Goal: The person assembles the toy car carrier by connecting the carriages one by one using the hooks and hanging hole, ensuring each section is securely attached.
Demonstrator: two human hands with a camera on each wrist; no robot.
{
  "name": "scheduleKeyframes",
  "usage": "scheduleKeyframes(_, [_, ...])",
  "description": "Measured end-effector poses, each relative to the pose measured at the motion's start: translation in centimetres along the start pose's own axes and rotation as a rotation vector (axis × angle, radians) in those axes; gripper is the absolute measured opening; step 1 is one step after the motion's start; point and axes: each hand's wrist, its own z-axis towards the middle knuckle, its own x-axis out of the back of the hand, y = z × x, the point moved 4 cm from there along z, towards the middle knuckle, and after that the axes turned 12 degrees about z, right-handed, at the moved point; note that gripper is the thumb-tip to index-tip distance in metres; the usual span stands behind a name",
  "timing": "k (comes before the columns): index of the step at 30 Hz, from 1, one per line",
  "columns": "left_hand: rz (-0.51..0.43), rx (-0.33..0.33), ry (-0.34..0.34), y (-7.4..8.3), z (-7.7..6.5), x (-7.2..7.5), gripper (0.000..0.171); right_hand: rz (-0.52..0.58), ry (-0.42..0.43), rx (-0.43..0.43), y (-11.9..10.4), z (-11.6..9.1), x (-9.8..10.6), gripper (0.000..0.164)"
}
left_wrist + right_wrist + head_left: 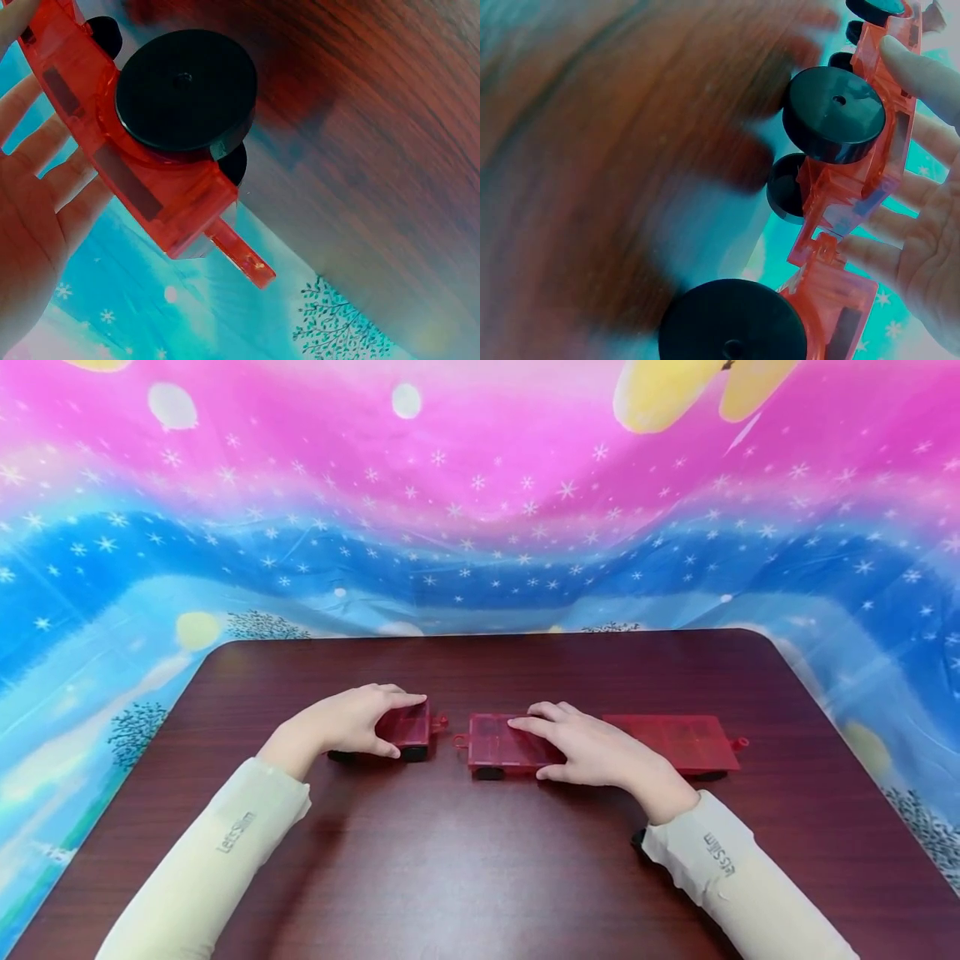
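In the head view, my left hand (348,718) grips a translucent red toy car (408,727) with black wheels, thumb on its near side. The left wrist view shows a black wheel (184,90) and a red coupling tab (244,255) on it. My right hand (600,747) holds a second red toy car (491,739), thumb at its near side, forefinger over its top. Small couplers on the facing ends of these two cars stand a short gap apart. A third red toy car (682,739) stands behind the right hand; the right wrist view shows its coupler (825,247) meeting the second car's.
All three cars stand in a row across the dark wooden table (465,860). The table's far edge lies a little beyond them. A pink and blue patterned cloth (480,543) hangs behind and around the table.
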Motion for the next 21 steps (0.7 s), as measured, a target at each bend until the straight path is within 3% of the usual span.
scheduleKeyframes(8, [0.029,-0.011,0.0,0.5,-0.8,0.1,0.086,0.023,0.008,0.002,0.0,-0.1,0.1,0.074])
scheduleKeyframes(21, [0.043,-0.029,-0.016,1.5,-0.8,-0.3,0.085,0.037,0.015,0.005,0.2,-0.3,0.1,0.074])
